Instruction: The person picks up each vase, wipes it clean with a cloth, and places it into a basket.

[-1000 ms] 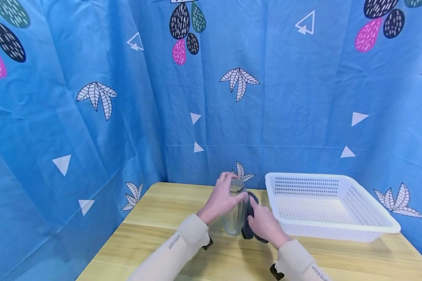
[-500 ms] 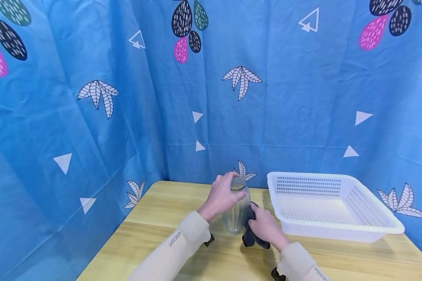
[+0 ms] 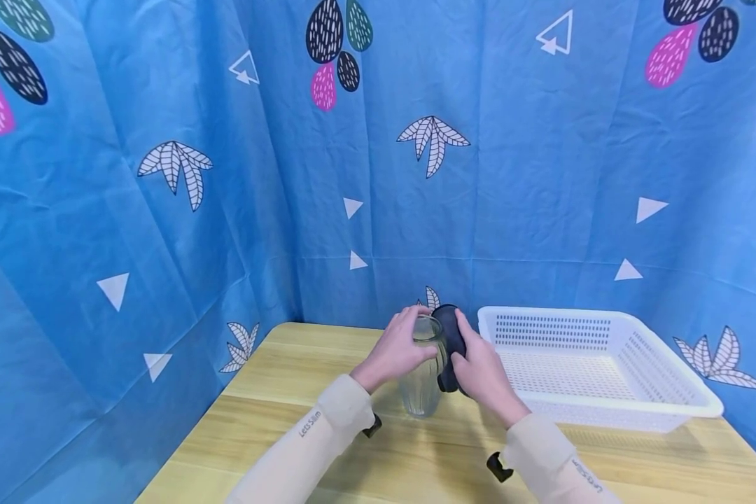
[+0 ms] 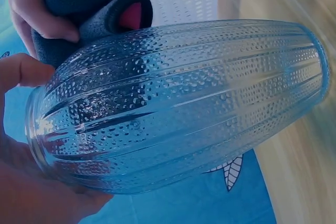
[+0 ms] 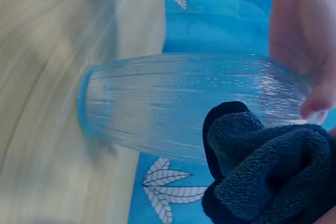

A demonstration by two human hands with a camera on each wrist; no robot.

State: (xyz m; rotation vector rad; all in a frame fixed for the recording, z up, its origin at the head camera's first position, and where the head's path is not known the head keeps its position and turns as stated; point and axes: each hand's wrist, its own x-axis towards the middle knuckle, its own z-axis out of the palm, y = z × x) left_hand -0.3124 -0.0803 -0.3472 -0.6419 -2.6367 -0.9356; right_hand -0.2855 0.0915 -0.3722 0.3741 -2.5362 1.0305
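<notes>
A clear ribbed glass vase (image 3: 421, 395) stands on the wooden table. My left hand (image 3: 395, 355) grips it round the neck, with thumb and fingers on either side of the rim. Pebbly texture between the ribs shows up in the left wrist view of the vase (image 4: 184, 103). With my right hand (image 3: 485, 369) I hold a bunched dark cloth (image 3: 449, 339) against the vase's upper right side. In the right wrist view the fuzzy, black-edged cloth (image 5: 262, 171) overlaps the glass near the left thumb. A spot of red shows in a fold of the cloth (image 4: 97, 24) from the left wrist.
To the right of the hands sits a white perforated plastic basket (image 3: 605, 402) on the table (image 3: 258, 399). Behind and to the left hangs a blue patterned curtain (image 3: 378, 175), close to the table's back edge.
The right hand with the cloth dips slightly lower beside the vase, then rises to its upper side near the rim. The left hand keeps its grip on the neck.
</notes>
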